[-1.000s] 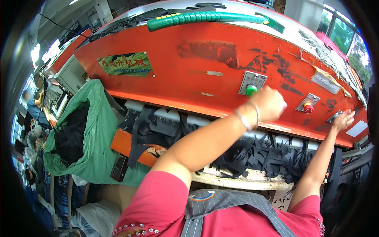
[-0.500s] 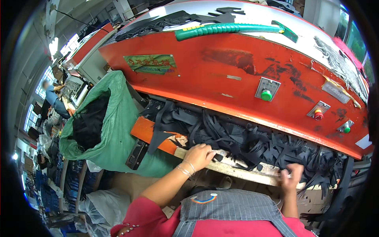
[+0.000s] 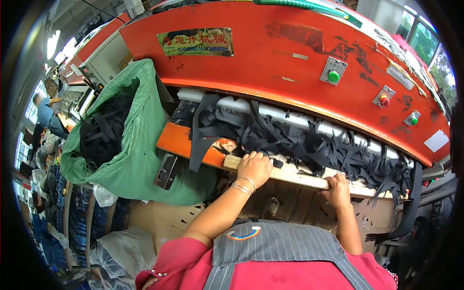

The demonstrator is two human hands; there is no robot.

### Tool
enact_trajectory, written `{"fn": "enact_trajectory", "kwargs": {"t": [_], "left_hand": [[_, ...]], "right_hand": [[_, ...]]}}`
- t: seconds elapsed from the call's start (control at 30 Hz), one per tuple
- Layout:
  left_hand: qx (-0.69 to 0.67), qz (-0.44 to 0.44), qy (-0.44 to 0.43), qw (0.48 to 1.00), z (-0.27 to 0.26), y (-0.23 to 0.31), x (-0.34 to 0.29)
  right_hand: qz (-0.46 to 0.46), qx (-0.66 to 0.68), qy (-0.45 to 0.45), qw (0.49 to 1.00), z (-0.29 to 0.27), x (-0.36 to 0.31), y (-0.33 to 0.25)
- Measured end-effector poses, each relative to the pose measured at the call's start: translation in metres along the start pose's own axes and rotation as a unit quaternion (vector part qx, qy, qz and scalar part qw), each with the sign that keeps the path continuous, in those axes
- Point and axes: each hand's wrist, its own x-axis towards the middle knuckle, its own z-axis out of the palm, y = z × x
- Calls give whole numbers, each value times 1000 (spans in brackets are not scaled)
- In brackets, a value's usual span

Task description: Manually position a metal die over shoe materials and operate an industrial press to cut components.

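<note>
My left hand (image 3: 256,169) grips the pale wooden board (image 3: 304,180) near its left end, fingers curled over the top. Farther right, my right hand (image 3: 337,190) is closed round the same board's front edge. Just behind both hands lies a long heap of black cut scraps (image 3: 299,145), strips and jagged pieces, some hanging over the edge. A white slab (image 3: 290,115) shows behind the heap, under the red machine. Left of the board is an orange bar (image 3: 186,142) with a wide black strip draped over it.
An upright green woven sack (image 3: 145,140) full of black scraps stands at the left. The red machine front (image 3: 270,63) carries green and red buttons; a green-handled hammer (image 3: 309,6) lies on top. Clear plastic bags (image 3: 128,251) sit lower left. Another person (image 3: 48,113) works far left.
My right hand has come down from above the scraps onto the board. The white slab now shows behind the heap. The view has shifted, so the machine sits higher in the picture.
</note>
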Motion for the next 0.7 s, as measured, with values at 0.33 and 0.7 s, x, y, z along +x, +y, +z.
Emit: {"fn": "enact_trajectory", "kwargs": {"t": [0.33,0.7], "left_hand": [[-362,-58,-186,911,-81,-30,-11],[-170,-129,41,976,-70,-182,64]], "right_hand": [[76,37,-445,891,-92,15,-12],[-415,24,-81,906,38,324,-202]]}}
